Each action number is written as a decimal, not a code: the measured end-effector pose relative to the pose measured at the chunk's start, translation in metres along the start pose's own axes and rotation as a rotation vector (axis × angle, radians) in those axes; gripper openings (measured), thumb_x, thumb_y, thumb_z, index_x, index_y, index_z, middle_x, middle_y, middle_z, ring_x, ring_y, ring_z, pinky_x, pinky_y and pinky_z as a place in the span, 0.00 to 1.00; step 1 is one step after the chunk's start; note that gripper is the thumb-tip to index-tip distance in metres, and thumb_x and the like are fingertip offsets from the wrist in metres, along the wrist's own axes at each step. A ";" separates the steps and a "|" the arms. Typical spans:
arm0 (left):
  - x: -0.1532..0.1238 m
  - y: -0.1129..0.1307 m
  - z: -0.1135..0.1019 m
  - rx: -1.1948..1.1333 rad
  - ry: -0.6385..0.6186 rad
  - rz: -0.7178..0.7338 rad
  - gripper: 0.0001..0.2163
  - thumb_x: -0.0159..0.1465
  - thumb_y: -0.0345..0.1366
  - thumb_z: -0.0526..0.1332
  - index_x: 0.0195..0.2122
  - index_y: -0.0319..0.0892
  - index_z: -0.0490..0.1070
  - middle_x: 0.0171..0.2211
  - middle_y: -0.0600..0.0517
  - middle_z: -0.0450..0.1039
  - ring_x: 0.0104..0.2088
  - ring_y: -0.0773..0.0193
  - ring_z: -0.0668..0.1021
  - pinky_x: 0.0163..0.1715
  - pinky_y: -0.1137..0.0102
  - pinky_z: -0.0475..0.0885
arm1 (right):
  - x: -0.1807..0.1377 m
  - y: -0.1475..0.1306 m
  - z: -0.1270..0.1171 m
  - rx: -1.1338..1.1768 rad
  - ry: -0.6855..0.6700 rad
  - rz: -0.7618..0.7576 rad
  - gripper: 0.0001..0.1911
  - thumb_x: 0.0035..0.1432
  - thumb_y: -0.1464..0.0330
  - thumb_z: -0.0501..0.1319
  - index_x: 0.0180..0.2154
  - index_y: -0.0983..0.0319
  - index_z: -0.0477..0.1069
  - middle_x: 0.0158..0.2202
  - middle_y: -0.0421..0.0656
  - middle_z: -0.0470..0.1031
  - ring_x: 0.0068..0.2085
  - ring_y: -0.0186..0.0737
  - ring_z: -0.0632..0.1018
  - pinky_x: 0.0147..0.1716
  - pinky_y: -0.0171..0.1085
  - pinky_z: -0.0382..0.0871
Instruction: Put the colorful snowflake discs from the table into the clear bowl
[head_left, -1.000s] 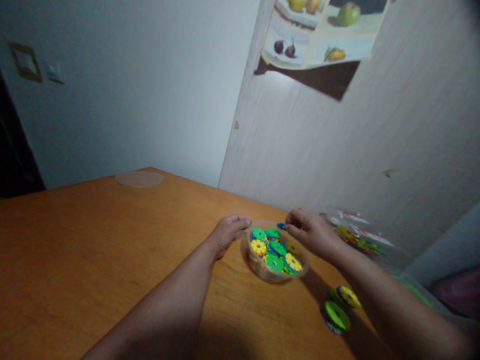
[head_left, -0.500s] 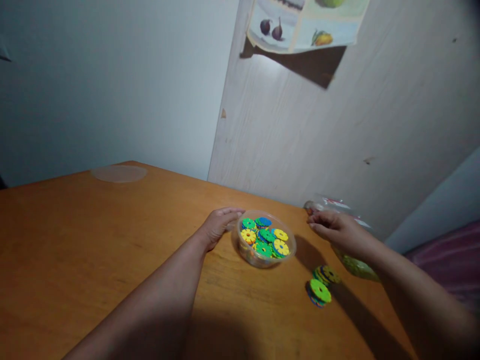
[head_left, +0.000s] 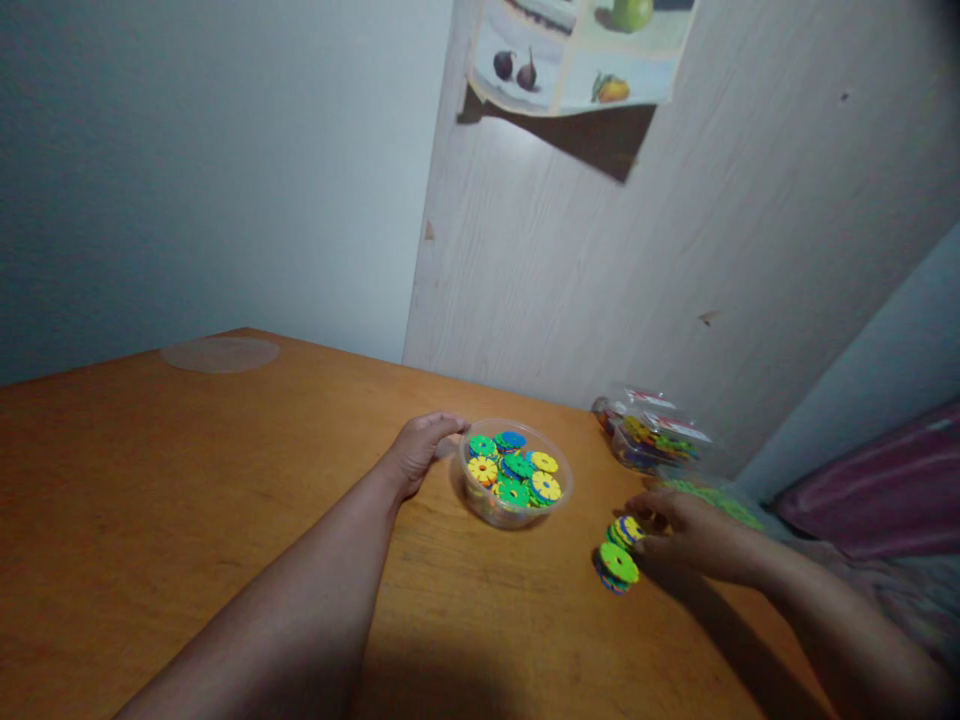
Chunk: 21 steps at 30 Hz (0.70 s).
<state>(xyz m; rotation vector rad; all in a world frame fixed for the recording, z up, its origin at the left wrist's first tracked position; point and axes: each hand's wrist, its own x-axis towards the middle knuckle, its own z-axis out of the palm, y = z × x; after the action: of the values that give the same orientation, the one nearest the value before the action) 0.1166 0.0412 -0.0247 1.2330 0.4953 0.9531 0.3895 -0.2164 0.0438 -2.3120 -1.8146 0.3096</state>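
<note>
A clear round plastic tub (head_left: 516, 522) stands on the table, filled with flower-shaped plastic discs (head_left: 517, 466) in green, yellow, blue and orange. My left hand (head_left: 424, 450) grips the tub's left side at the rim, fingers behind it. To the right of the tub, two small stacks of discs sit close together: a nearer stack (head_left: 618, 566) topped with lime green, and a farther stack (head_left: 624, 531) with yellow, blue and green edges. My right hand (head_left: 679, 530) is at the farther stack's right side, thumb and fingers apart around its edge; whether they touch is unclear.
Clear lidded containers (head_left: 656, 435) with coloured pieces stand by the wall at the right, another with green pieces (head_left: 716, 500) partly behind my right hand. A round translucent lid (head_left: 220, 354) lies at the table's far left corner. Pink fabric (head_left: 870, 485) is beyond the right edge.
My right hand has come down and toward me, from above the table near the containers to the farther disc stack. My left hand stays at the tub. The view has shifted slightly right.
</note>
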 end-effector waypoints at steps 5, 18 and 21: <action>-0.002 0.003 0.007 -0.034 -0.062 -0.075 0.20 0.50 0.38 0.67 0.45 0.42 0.76 0.45 0.45 0.77 0.44 0.55 0.77 0.44 0.63 0.69 | 0.004 0.006 0.006 0.017 -0.052 0.008 0.13 0.50 0.60 0.62 0.34 0.60 0.78 0.27 0.42 0.76 0.30 0.39 0.73 0.30 0.35 0.65; -0.004 0.007 0.008 -0.030 -0.032 0.061 0.14 0.53 0.43 0.67 0.35 0.38 0.77 0.36 0.45 0.78 0.36 0.60 0.77 0.40 0.67 0.69 | 0.006 -0.030 -0.022 0.033 0.075 -0.117 0.19 0.56 0.54 0.60 0.44 0.59 0.72 0.43 0.45 0.77 0.43 0.46 0.75 0.44 0.42 0.68; -0.006 0.009 0.009 -0.034 -0.029 0.043 0.14 0.53 0.44 0.67 0.33 0.38 0.77 0.34 0.46 0.78 0.34 0.60 0.77 0.37 0.67 0.68 | 0.011 -0.065 -0.016 0.064 0.105 -0.202 0.17 0.56 0.56 0.61 0.45 0.57 0.72 0.45 0.45 0.76 0.45 0.45 0.75 0.45 0.41 0.69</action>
<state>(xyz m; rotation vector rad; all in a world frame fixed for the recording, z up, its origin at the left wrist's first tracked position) 0.1172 0.0317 -0.0146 1.2295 0.4299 0.9744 0.3357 -0.1907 0.0769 -2.0407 -1.9355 0.2084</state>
